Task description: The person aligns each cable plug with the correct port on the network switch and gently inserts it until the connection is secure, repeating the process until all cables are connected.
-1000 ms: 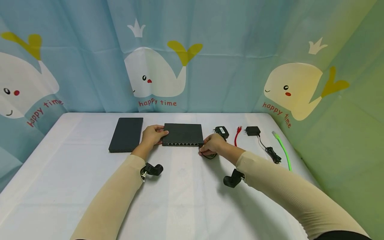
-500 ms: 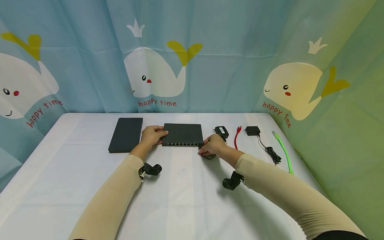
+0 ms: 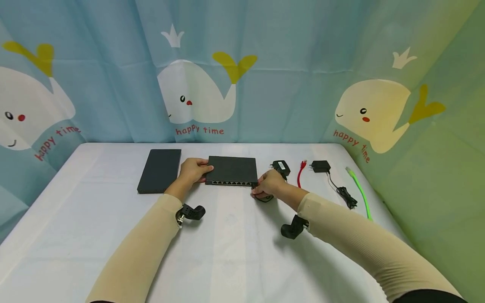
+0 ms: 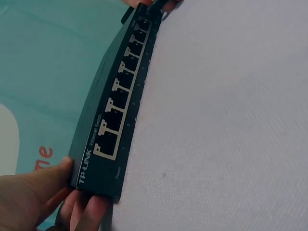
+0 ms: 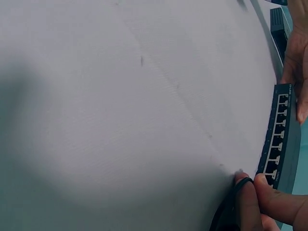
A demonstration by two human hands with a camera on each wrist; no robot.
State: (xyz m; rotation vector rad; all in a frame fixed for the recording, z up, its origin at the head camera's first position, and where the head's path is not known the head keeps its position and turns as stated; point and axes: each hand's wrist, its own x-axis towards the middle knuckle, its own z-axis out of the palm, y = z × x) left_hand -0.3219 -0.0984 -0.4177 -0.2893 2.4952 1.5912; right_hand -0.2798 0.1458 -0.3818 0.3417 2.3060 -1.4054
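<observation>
A black TP-LINK Ethernet switch (image 3: 232, 169) lies on the white table, its row of ports (image 4: 118, 106) facing the person. My left hand (image 3: 192, 171) grips the switch's left end, thumb on the top edge and fingers low at the side in the left wrist view. At the other end of the port face, my right hand (image 3: 270, 183) pinches the end of a thin black power cable (image 5: 222, 208) between thumb and fingers. That plug is mostly covered by the fingers, so I cannot tell how far it sits in the switch.
Left of the switch lies a larger black flat box (image 3: 159, 171). To the right are a black power adapter (image 3: 281, 166), a red network cable (image 3: 301, 171), another adapter (image 3: 320, 166) with a bundled cord (image 3: 346, 197), and a green network cable (image 3: 358, 187). A curtain (image 3: 288, 105) hangs behind.
Almost nothing differs. Both hands keep their places on the switch and the cable; the whole head view has shifted very slightly.
</observation>
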